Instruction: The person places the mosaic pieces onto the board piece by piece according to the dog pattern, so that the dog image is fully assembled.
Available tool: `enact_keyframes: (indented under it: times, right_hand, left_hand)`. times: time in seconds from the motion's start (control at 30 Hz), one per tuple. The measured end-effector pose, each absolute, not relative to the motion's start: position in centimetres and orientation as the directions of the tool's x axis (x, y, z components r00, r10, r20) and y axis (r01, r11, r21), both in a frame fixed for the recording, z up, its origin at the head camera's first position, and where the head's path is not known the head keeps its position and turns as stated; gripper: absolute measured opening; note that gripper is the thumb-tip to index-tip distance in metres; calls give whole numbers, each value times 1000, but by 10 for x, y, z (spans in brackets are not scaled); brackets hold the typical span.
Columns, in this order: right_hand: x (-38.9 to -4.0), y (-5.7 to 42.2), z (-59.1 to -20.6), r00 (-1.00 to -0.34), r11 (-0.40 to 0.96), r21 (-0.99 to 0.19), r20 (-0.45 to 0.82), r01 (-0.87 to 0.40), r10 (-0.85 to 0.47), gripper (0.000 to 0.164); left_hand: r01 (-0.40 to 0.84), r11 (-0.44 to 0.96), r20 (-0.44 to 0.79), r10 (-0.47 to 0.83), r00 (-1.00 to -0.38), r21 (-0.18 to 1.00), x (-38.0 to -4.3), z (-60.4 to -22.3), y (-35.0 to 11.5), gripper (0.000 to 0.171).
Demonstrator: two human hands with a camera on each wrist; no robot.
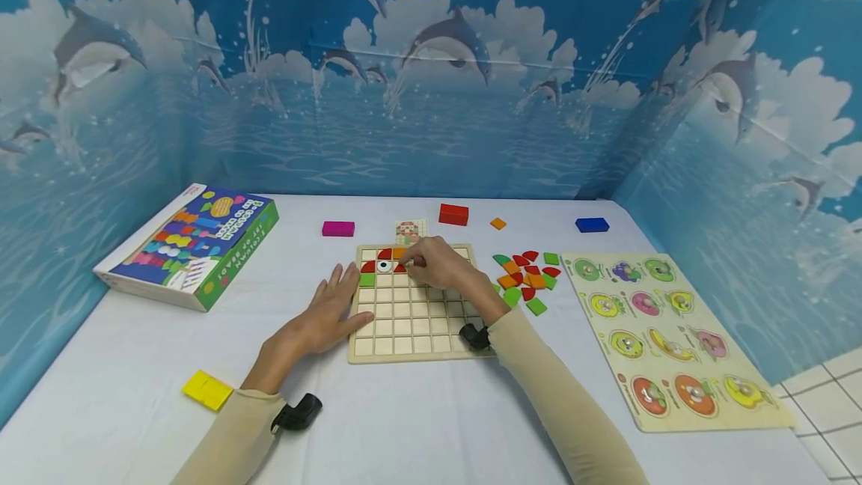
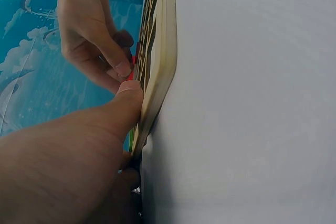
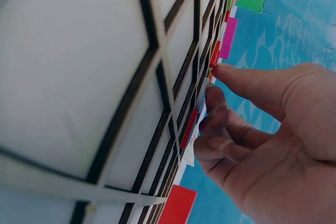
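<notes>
Board, pale, gridded, bright pieces near one corner, some perhaps hidden

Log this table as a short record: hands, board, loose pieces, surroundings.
left hand: spread, touching the board at its left edge
right hand: curled over the board's far rows; grip unclear
on board: red, orange, green pieces, one eye piece
loose pieces: mostly heaped right of board
behind board: card, purple block, red block
left: box, yellow block
right: fruit puzzle, blue block
</notes>
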State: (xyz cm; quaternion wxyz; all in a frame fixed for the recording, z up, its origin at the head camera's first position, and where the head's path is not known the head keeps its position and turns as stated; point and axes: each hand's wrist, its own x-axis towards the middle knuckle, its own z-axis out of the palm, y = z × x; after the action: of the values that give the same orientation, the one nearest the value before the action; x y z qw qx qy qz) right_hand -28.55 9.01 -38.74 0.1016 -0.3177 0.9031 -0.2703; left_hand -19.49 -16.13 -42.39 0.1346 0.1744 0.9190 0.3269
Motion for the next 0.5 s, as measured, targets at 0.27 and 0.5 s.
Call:
enact_keyframes:
  times: [0.27,0.5]
  right_hand:
    - [-284,95,-386,-779,652,-559,-17,-512,-626,26]
    - [-287,129,-373,-781,622,-592,21,-513,-624,28]
  left_hand:
    - [233,719,-133,413,-901,654,-193,-425,-162,91]
    - [227,723,-134,404,-905,653,-193,-424,-160,91]
